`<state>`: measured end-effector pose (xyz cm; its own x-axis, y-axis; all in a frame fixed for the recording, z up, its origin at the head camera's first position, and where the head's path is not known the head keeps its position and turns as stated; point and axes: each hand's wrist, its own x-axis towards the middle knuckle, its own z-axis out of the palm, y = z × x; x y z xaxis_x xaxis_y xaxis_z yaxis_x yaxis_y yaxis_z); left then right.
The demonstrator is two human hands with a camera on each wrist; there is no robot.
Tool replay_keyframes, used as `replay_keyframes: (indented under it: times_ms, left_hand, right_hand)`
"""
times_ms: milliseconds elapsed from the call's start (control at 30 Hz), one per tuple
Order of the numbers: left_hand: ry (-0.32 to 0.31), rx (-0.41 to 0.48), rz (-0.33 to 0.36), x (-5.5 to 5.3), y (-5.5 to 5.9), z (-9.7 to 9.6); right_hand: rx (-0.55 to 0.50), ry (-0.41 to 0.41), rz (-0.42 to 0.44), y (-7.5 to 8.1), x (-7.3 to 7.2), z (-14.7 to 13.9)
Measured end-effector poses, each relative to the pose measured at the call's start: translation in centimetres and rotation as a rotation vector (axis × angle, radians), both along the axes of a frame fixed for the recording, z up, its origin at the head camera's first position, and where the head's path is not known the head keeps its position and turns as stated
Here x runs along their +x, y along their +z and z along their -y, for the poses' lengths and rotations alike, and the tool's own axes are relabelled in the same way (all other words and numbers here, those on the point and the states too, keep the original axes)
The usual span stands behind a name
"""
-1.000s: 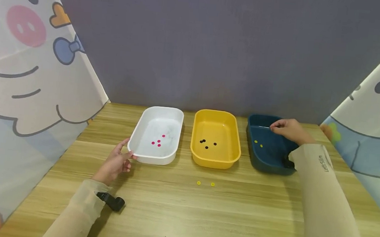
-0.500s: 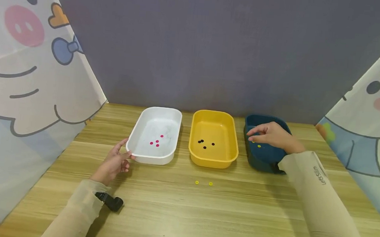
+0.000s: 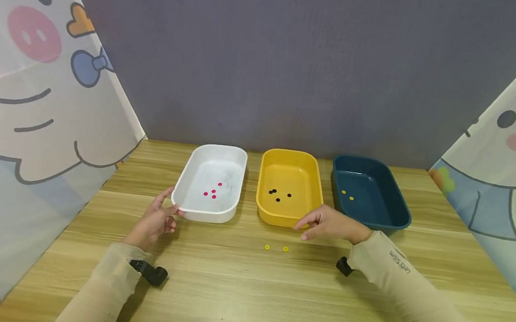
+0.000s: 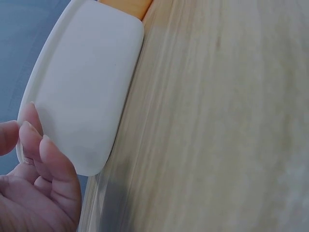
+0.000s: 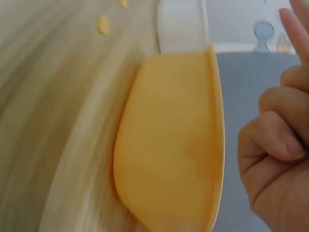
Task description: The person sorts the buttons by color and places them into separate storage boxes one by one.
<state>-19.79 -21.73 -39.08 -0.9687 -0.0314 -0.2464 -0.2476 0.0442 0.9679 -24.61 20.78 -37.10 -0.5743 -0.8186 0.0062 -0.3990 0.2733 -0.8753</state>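
My left hand (image 3: 155, 223) holds the front left corner of a white tray (image 3: 208, 216), thumb at the rim and fingers against the outside wall. Over the table by the front right corner of a yellow tray (image 3: 287, 221), my right hand (image 3: 330, 224) holds nothing; its thumb and index finger are apart and the other fingers are curled. Two small yellow button-like discs lie on the table to its left, one nearer (image 3: 285, 249) and one farther (image 3: 267, 247). Several pink discs (image 3: 213, 191) are in the white tray, and several black ones (image 3: 278, 200) in the yellow tray.
A dark blue tray (image 3: 383, 191) stands at the right with two yellow discs (image 3: 351, 198) in it. The three trays form a row on the wooden table (image 3: 229, 290), before a grey back panel (image 3: 292, 72). Cartoon-printed cloths (image 3: 60, 130) flank both sides.
My right hand has moved from over the blue tray leftward and nearer, down to the front of the yellow tray. The left hand stays at the white tray.
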Motion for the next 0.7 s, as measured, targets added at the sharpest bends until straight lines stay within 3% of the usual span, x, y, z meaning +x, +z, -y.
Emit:
replay_keyframes:
  times_ms: [133, 400, 700]
  left_hand:
    - [0.0, 0.01, 0.008, 0.1, -0.2, 0.1]
    - [-0.008, 0.025, -0.008, -0.1, -0.3, 0.2]
    - [-0.016, 0.015, -0.02, -0.3, -0.3, 0.4]
  right_hand:
    - [0.081, 0.033, -0.049, -0.5, 0.8, 1.4]
    - [0.312, -0.02, -0.186, -1.5, 1.5, 3.6]
    - [0.477, -0.165, -0.283, -2.9, 1.7, 5.0]
